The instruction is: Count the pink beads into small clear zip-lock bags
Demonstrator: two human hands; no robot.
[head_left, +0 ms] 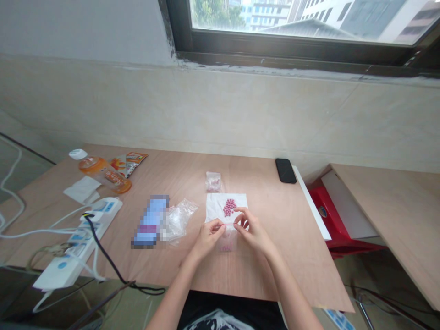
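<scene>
Between my two hands runs a thin pink string (228,223), one end pinched by each. My left hand (210,234) is closed on it at the left, fingertips over the lower edge of a white tissue (213,204). At the right my right hand (252,229) pinches the string with thumb and fingers. A cluster of small pink beads (229,207) lies on the tissue just beyond my fingers. Below the string sits a small clear bag (227,242) with some pink pieces inside. Another small clear bag (213,182) lies behind the tissue.
Left of my hands are a crumpled clear plastic bag (180,220) and a blurred-out phone (151,221). Farther left lie an orange drink bottle (105,173), a snack packet (134,160) and a white power strip (80,243) with cables. A black phone (285,171) is at the back right.
</scene>
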